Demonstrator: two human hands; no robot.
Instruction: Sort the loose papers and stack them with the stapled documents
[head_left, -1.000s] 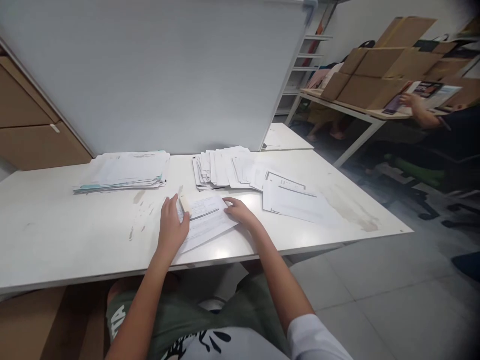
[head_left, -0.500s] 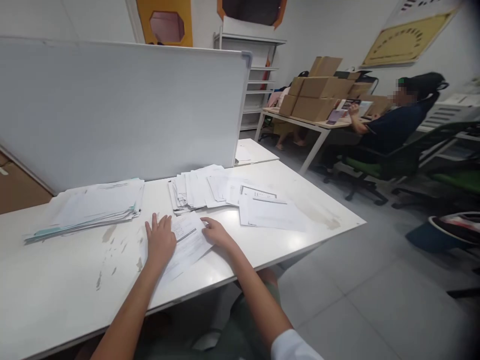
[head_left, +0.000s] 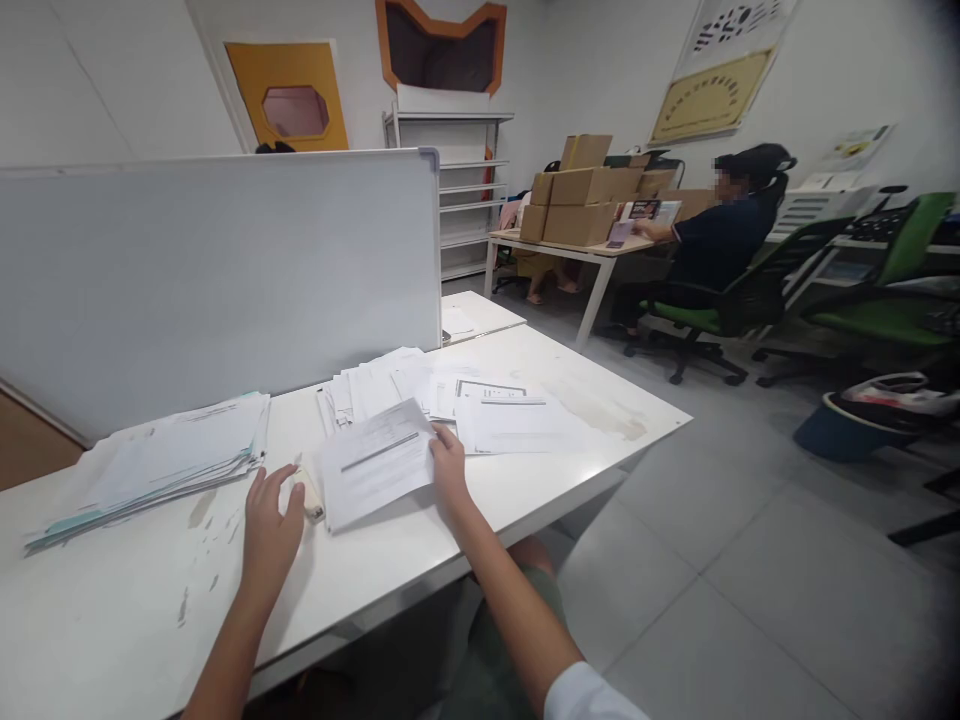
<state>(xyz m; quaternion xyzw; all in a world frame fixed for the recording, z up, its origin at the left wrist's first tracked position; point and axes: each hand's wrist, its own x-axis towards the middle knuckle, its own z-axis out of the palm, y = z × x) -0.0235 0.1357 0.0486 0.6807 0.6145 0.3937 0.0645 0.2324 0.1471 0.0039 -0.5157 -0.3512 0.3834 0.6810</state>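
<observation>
My right hand (head_left: 448, 468) pinches the right edge of a printed white sheet (head_left: 375, 462) and holds it tilted up off the white table (head_left: 375, 560). My left hand (head_left: 270, 525) rests on the table to the left of the sheet, fingers curled over a small pale object (head_left: 310, 493) that I cannot name. Behind the sheet lies a fanned spread of papers (head_left: 442, 395). A thicker stack of papers (head_left: 150, 465) sits at the left.
A white partition board (head_left: 217, 270) stands along the table's far edge. To the right, a seated person (head_left: 712, 245) works at another table with cardboard boxes (head_left: 581, 195). Green office chairs (head_left: 877, 300) and grey tiled floor are at the right.
The view has tipped upward and shows more of the room. My right hand has lifted the sheet off the table. My left hand has slid off the sheet to its left.
</observation>
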